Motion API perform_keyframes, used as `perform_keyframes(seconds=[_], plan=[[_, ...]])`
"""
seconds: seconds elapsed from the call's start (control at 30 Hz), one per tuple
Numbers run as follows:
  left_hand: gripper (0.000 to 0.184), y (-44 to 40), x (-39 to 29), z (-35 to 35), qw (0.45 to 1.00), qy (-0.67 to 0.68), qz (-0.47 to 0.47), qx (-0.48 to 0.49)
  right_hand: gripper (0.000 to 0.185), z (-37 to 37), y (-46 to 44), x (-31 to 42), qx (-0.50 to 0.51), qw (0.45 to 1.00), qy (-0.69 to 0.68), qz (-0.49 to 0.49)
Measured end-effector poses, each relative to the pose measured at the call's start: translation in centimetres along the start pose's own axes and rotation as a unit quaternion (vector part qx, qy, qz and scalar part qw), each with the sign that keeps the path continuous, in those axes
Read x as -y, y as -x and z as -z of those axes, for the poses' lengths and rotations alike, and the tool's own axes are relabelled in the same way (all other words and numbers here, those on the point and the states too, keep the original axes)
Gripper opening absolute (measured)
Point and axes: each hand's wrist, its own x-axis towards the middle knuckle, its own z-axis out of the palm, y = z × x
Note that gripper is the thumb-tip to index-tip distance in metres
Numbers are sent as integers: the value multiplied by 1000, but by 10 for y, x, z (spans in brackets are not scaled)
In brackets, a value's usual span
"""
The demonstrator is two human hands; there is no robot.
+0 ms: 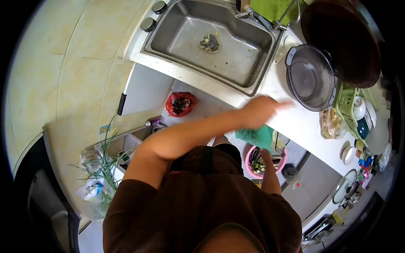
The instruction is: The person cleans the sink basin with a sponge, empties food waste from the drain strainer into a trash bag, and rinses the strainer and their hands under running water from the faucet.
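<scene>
My left hand [262,111] is over the front edge of the white counter [291,118], blurred by motion, so its fingers and anything in them are unclear. Just below it hangs a green plastic bag [255,135]; whether the two touch cannot be seen. Lower down, my right hand [266,159] reaches over a pink basin [248,162] that holds dark eggplants and green pieces. Its fingers are too small and dark to make out.
A steel sink [190,31] with dark scraps is at the top. On the counter are a clear grey basin [311,76], a large dark pan [341,42] and a green dish rack [346,101]. A red bag [180,104] and green onions [107,166] lie at left.
</scene>
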Motion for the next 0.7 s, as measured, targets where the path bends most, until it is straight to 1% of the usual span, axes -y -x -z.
perform_keyframes(seconds=[0.03,0.07,0.1,0.13,0.17,0.2,0.23,0.27,0.3,0.33,0.37,0.4,0.43,0.47,0.5,0.57,0.63,0.7], plan=[[57,-7,-20,-7,993,8,-113,-17,28,0,6,1,8,988,135,68],[53,-11,-34,-5,993,17,-109,35,29,3,12,20,63,985,135,81],[49,0,-35,20,990,28,-105,87,30,8,23,51,119,980,132,94],[47,3,-22,15,990,71,-103,73,31,5,39,59,103,976,135,133],[47,9,6,14,994,56,-92,25,32,-3,38,79,83,970,133,186],[47,13,39,14,997,52,-46,-18,33,4,45,107,100,964,134,205],[46,23,75,18,999,33,19,-29,33,21,65,150,119,959,135,221],[46,34,122,19,993,-63,56,-80,34,36,79,200,136,952,131,242],[45,56,177,16,981,-85,41,-170,33,51,94,243,149,944,140,258],[44,83,209,26,970,-66,106,-209,33,66,110,284,163,937,148,271],[42,104,226,49,952,-78,210,-207,32,79,120,324,175,929,156,286],[40,129,270,44,924,-146,187,-301,30,89,129,358,162,922,139,325],[41,149,302,51,904,-172,200,-337,28,99,136,388,148,913,123,361],[41,161,316,66,865,-131,284,-393,27,108,139,423,142,917,89,363],[41,171,327,76,815,-83,367,-440,25,115,136,451,139,920,55,362],[46,190,377,83,692,-197,456,-523,23,121,108,498,96,919,12,383],[50,199,400,91,570,-105,559,-593,25,124,62,536,47,940,36,336],[53,201,416,107,438,-3,639,-632,27,118,-7,564,-16,936,51,348]])
